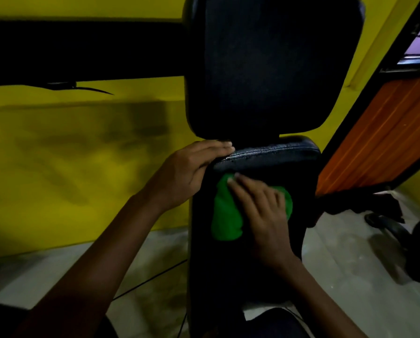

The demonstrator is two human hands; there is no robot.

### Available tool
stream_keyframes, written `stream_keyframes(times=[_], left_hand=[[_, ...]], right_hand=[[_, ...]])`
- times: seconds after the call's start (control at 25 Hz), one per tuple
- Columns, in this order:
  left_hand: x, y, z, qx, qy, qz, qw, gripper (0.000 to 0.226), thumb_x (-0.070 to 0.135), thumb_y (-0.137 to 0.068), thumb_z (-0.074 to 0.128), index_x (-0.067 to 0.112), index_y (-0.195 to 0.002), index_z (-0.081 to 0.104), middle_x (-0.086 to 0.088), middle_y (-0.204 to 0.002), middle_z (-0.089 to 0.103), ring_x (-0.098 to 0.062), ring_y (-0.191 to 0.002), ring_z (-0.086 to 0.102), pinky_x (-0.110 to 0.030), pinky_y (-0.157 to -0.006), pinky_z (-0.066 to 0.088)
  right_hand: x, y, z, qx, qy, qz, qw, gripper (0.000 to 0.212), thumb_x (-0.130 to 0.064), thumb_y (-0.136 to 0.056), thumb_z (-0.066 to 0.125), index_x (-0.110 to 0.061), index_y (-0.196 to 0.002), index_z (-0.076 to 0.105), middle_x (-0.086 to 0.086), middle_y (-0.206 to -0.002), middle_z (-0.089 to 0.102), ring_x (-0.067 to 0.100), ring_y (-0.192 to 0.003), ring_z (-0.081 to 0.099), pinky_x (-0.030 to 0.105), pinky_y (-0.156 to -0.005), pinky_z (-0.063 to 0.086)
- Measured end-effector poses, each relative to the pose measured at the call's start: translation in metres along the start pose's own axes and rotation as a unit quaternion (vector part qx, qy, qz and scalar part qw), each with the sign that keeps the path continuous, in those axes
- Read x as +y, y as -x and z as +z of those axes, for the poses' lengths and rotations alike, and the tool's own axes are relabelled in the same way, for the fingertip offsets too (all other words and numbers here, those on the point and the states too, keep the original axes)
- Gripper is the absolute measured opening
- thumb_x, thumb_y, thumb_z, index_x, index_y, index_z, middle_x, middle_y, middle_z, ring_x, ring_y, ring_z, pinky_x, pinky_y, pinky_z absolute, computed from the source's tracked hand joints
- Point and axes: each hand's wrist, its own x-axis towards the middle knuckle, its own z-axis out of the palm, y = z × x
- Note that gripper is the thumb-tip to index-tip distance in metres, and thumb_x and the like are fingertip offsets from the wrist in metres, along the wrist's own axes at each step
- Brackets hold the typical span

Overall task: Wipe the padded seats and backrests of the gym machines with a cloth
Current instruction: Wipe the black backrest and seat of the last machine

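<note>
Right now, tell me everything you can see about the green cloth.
The green cloth is a plain bright green, soft-looking fabric, bunched and folded rather than spread flat. It lies on the black padded seat, toward its left side, just below the stitched back edge. The right hand presses on it with straight fingers, covering its middle; green shows on both sides of the hand. The left hand does not touch it.

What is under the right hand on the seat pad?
A green cloth lies under the right hand, pressed onto the black seat pad. The cloth's middle and the pad beneath are covered.
</note>
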Motion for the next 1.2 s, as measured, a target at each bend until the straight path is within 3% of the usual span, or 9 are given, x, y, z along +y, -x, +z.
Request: stream_keyframes(times=[0.08,0.12,0.28,0.48,0.68,0.84,0.92,1.08,1.2], left_hand=[[0.0,-0.001,-0.002,-0.01,0.004,-0.007,1.0,0.054,-0.007,-0.082,0.039,0.01,-0.129,0.057,-0.003,-0.136,0.054,-0.012,-0.13,0.045,-0.021,-0.11,0.032],[0.0,-0.002,-0.002,-0.012,0.004,-0.007,1.0,0.051,-0.006,-0.084,0.039,0.011,-0.129,0.057,-0.003,-0.135,0.054,-0.012,-0.129,0.046,-0.022,-0.109,0.034],[-0.004,-0.005,-0.006,-0.032,-0.011,0.032,0.999,0.037,0.005,-0.095,0.04,0.011,-0.127,0.058,-0.002,-0.133,0.055,-0.011,-0.127,0.048,-0.027,-0.106,0.039],[-0.008,-0.006,-0.008,-0.033,0.01,0.047,0.998,0.048,0.011,-0.086,0.034,0.008,-0.127,0.058,-0.006,-0.135,0.055,-0.014,-0.129,0.047,-0.026,-0.109,0.036],[-0.013,-0.005,-0.004,-0.021,-0.01,0.065,0.998,0.034,0.01,-0.095,0.047,0.008,-0.126,0.06,-0.007,-0.135,0.056,-0.015,-0.127,0.049,-0.026,-0.107,0.038],[-0.013,-0.004,-0.005,-0.026,-0.059,0.087,0.994,0.036,0.015,-0.096,0.05,0.008,-0.13,0.057,-0.008,-0.139,0.052,-0.019,-0.129,0.048,-0.03,-0.107,0.039],[-0.013,-0.005,-0.004,-0.035,-0.116,0.137,0.983,0.038,0.017,-0.096,0.047,0.005,-0.131,0.055,-0.011,-0.14,0.05,-0.025,-0.131,0.046,-0.036,-0.107,0.038],[-0.013,-0.002,0.003,-0.06,-0.251,0.239,0.936,0.039,0.016,-0.097,0.046,0.004,-0.134,0.052,-0.015,-0.145,0.043,-0.033,-0.137,0.037,-0.044,-0.111,0.033],[-0.01,-0.001,0.009,-0.078,-0.33,0.263,0.903,0.046,0.019,-0.097,0.05,0.003,-0.139,0.045,-0.015,-0.149,0.038,-0.032,-0.14,0.031,-0.048,-0.114,0.025]], right_hand=[[-0.004,-0.022,-0.001,0.043,-0.027,0.079,0.996,0.074,-0.029,-0.075,0.073,-0.016,-0.138,0.036,0.002,-0.142,0.035,0.027,-0.117,0.043,0.039,-0.088,0.033],[-0.009,-0.019,0.001,0.053,-0.024,0.073,0.996,0.069,-0.029,-0.078,0.068,-0.016,-0.138,0.036,0.002,-0.142,0.035,0.027,-0.117,0.043,0.039,-0.088,0.033],[-0.011,0.015,0.004,-0.029,0.027,-0.091,0.995,0.044,-0.032,-0.098,0.032,-0.016,-0.139,0.038,0.002,-0.144,0.035,0.027,-0.116,0.045,0.041,-0.087,0.036],[-0.013,-0.016,0.0,0.036,-0.004,0.012,0.999,0.066,-0.031,-0.083,0.064,-0.017,-0.14,0.037,0.001,-0.145,0.035,0.027,-0.12,0.044,0.041,-0.09,0.034],[-0.024,0.038,0.017,-0.072,0.058,-0.17,0.981,0.046,-0.033,-0.097,0.033,-0.017,-0.14,0.039,0.002,-0.145,0.038,0.029,-0.116,0.049,0.043,-0.088,0.035],[-0.026,0.005,0.013,0.012,0.042,-0.081,0.996,0.047,-0.032,-0.095,0.041,-0.016,-0.14,0.041,0.002,-0.143,0.039,0.028,-0.119,0.046,0.043,-0.091,0.036],[-0.031,0.01,0.019,0.025,0.044,-0.08,0.996,0.048,-0.03,-0.094,0.045,-0.017,-0.14,0.041,0.001,-0.144,0.038,0.029,-0.119,0.045,0.043,-0.091,0.035],[-0.032,0.057,0.032,-0.073,0.073,-0.23,0.968,0.044,-0.029,-0.097,0.036,-0.016,-0.139,0.042,0.002,-0.143,0.044,0.03,-0.116,0.046,0.044,-0.088,0.036],[-0.031,0.047,0.03,-0.035,0.074,-0.18,0.98,0.045,-0.03,-0.097,0.037,-0.015,-0.139,0.042,0.003,-0.141,0.046,0.03,-0.115,0.048,0.043,-0.088,0.037]])
